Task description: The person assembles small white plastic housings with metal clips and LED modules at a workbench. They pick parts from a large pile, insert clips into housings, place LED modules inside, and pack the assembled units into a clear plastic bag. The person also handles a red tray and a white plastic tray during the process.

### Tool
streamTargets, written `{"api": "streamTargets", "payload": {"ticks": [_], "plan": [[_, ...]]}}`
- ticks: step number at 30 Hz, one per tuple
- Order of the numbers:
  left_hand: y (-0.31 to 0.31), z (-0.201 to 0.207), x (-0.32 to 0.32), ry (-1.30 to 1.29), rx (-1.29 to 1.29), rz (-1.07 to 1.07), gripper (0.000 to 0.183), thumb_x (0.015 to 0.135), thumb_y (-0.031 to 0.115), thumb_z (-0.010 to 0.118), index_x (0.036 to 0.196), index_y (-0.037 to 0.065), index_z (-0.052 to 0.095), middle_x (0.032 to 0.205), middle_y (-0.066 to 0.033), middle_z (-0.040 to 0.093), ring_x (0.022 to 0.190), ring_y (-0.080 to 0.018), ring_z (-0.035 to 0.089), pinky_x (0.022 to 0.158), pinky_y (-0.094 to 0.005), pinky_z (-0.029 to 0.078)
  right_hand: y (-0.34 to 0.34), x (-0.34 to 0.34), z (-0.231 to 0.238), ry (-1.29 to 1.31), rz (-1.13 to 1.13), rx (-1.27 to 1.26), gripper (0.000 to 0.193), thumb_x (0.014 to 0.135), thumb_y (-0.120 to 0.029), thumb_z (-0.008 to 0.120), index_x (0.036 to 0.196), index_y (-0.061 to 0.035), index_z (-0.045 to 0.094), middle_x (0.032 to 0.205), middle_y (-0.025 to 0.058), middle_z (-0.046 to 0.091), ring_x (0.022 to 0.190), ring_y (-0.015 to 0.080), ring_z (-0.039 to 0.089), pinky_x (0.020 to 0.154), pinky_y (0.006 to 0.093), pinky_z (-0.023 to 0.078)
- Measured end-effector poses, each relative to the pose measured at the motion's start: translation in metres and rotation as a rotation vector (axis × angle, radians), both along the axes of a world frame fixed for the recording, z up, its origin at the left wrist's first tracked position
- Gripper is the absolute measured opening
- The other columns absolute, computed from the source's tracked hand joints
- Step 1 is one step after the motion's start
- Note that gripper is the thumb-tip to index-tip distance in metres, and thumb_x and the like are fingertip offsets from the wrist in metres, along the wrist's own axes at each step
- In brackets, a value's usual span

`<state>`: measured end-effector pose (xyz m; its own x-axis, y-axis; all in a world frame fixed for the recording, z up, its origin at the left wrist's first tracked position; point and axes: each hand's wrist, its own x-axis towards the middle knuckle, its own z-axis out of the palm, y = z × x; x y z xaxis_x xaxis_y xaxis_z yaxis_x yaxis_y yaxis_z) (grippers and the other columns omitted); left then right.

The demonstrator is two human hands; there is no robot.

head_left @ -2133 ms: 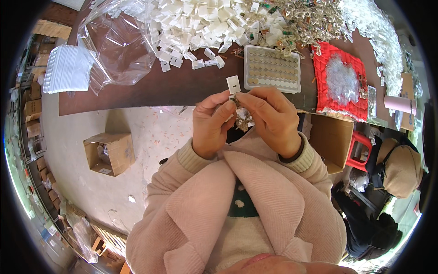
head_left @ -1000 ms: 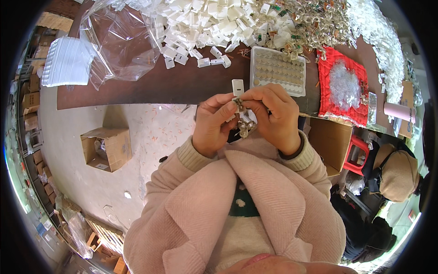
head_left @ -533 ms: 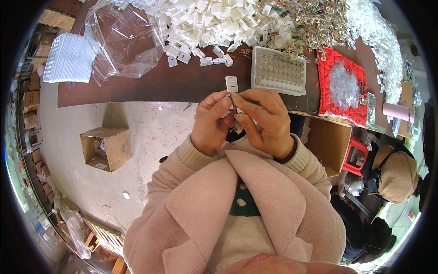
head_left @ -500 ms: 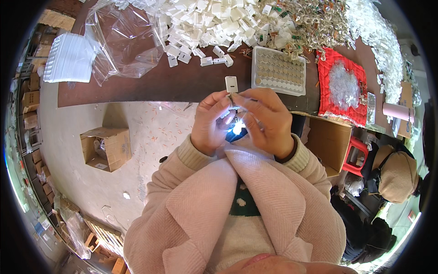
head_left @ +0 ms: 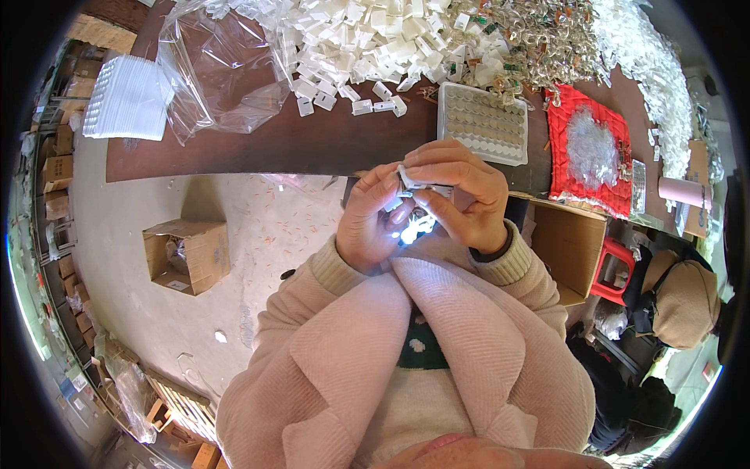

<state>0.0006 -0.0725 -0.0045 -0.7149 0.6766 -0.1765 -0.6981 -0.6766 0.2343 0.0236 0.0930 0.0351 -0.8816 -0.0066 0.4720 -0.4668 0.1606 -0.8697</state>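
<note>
Both hands meet in front of my chest over a small white plastic case (head_left: pixel 405 178), now tilted and partly covered by fingers. My left hand (head_left: pixel 366 223) is closed, pinching the case from the left between thumb and fingers. From the right, my right hand (head_left: pixel 471 194) closes on it too, thumb below and fingertips on top. Just under the case, bright bluish-white LED lights (head_left: pixel 416 227) glow beside my left fingers; glare hides their shape. Similar white cases (head_left: pixel 367 47) lie in a large heap on the brown table (head_left: pixel 226 152) beyond my hands.
Beyond my right hand stands a white tray (head_left: pixel 483 123) of round, flat coin-like cells. Coiled wire light strings (head_left: pixel 547 39) and a red cloth (head_left: pixel 562 184) with clear pieces lie farther right. Clear plastic bag (head_left: pixel 226 78) and stacked white trays (head_left: pixel 125 98) are left; a cardboard box (head_left: pixel 187 256) sits on the floor.
The white case stood upright above my fingertips; now it is tipped down between them. My right fingers have moved over its top, and the lit LEDs have shifted slightly right.
</note>
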Motion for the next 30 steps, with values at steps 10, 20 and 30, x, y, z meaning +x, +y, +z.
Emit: {"api": "streamTargets", "payload": {"ticks": [10, 20, 30], "plan": [[0.008, 0.006, 0.009, -0.069, -0.083, 0.062, 0.017, 0.099, 0.023, 0.061, 0.105, 0.008, 0.060, 0.087, -0.0017, 0.064, 0.063, -0.0063, 0.051, 0.056, -0.0187, 0.041, -0.012, 0.001, -0.007, 0.188, -0.121, 0.130, 0.032, 0.070, 0.011, 0.070, 0.099, -0.0003, 0.069, 0.105, 0.0134, 0.068, 0.100, 0.0305, 0.066, 0.085, 0.0375, 0.054], [0.008, 0.004, 0.013, 0.045, -0.083, 0.049, 0.032, 0.095, 0.033, 0.068, 0.114, 0.009, 0.059, 0.088, 0.0027, 0.062, 0.065, -0.0021, 0.049, 0.056, -0.0152, 0.039, -0.022, 0.006, -0.011, 0.166, -0.127, -0.020, 0.030, 0.075, 0.013, 0.059, 0.103, 0.0015, 0.065, 0.104, 0.0165, 0.067, 0.103, 0.0327, 0.065, 0.089, 0.0377, 0.052], [0.015, 0.007, 0.030, -0.022, -0.342, 0.106, 0.030, 0.098, 0.030, 0.063, 0.118, 0.009, 0.058, 0.095, 0.0038, 0.062, 0.071, -0.0033, 0.051, 0.060, -0.0178, 0.042, -0.004, 0.024, -0.012, 0.304, -0.164, 0.264, 0.044, 0.072, 0.007, 0.062, 0.115, -0.0003, 0.067, 0.124, 0.0203, 0.063, 0.111, 0.0378, 0.063, 0.094, 0.0440, 0.051]]}}
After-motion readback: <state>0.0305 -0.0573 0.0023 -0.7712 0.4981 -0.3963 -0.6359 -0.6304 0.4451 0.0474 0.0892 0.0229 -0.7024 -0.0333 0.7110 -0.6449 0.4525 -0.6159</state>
